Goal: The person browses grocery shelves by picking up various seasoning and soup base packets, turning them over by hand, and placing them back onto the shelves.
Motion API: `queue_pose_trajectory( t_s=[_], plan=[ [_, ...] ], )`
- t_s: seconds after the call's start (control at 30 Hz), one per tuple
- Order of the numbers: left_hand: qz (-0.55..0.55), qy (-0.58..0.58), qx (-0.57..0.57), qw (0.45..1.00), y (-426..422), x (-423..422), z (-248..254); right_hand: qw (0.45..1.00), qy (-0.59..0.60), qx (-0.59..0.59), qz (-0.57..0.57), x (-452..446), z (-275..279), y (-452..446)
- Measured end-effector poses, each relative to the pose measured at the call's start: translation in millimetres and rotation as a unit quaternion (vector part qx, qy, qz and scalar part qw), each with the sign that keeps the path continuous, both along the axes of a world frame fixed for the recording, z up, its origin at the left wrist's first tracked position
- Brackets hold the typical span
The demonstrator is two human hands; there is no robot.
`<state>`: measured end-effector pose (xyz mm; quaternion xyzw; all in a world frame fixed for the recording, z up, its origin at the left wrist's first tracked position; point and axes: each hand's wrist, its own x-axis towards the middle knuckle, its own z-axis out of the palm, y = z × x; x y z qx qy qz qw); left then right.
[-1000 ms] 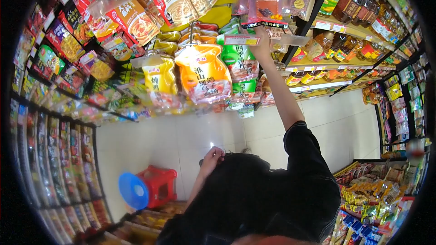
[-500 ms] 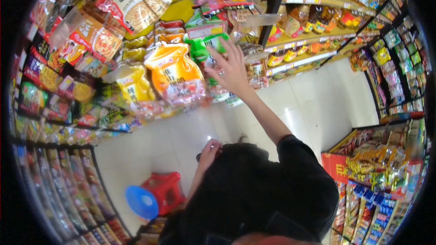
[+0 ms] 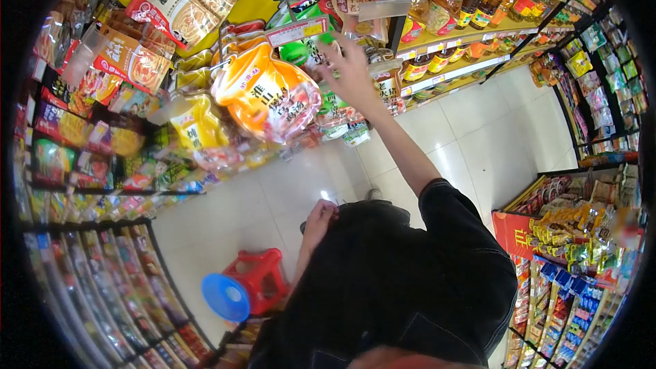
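My right hand (image 3: 350, 72) reaches up to the hanging display, fingers apart and slightly bent. It is in front of a green soup packet (image 3: 295, 53), beside a price-tag strip (image 3: 298, 31); whether the fingertips touch them I cannot tell. Left of the hand hangs an orange soup packet (image 3: 268, 92), tilted on its hook, with a yellow packet (image 3: 198, 126) beyond it. Down near my body, my left hand (image 3: 319, 223) is curled closed; anything inside its fingers is hidden.
Shelves of bottled sauces (image 3: 444, 10) stand at the upper right. A red stool (image 3: 263, 280) with a blue round basin (image 3: 225, 297) is on the tiled floor (image 3: 239, 212) at the lower left. A red-fronted snack display (image 3: 514, 234) stands to the right.
The orange packet has swung and tilted to the right. My right hand has stayed by the green packet, its fingers less spread. The whole view has shifted slightly.
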<state>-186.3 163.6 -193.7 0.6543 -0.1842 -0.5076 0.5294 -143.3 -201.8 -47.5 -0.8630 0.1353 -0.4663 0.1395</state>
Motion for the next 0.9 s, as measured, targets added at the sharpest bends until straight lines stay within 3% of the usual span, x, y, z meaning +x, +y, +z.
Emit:
queue_pose_trajectory(
  t_s=[0.13, 0.23, 0.33, 0.43, 0.57, 0.67, 0.9],
  plan=[
    [0.046, -0.002, -0.011, 0.999, -4.4, -2.0, 4.3, 0.975, -0.149, 0.078, -0.145, -36.2, -4.1, -44.1],
    [0.072, -0.018, -0.005, 0.997, -4.9, -1.4, 8.1, 0.965, -0.165, 0.142, -0.146, -31.3, 1.9, -81.9],
    [0.084, -0.014, -0.020, 0.996, -9.5, 5.5, 14.9, 0.954, -0.147, 0.256, -0.060, -26.2, 17.7, -92.9],
    [0.079, -0.029, -0.022, 0.996, -11.2, 6.9, 21.8, 0.942, -0.119, 0.305, -0.067, -26.6, 8.4, -110.9],
    [0.075, -0.054, -0.015, 0.996, -15.5, 4.3, 33.0, 0.885, -0.240, 0.392, 0.069, -49.7, 8.3, -120.8],
    [0.064, -0.069, -0.027, 0.995, -20.9, -2.4, 44.1, 0.870, -0.154, 0.442, 0.155, -90.6, 34.8, -117.8],
    [-0.021, -0.118, -0.056, 0.991, -56.6, -7.9, 76.5, 0.865, 0.019, 0.482, 0.139, -154.4, 63.8, -112.1]
  ],
)
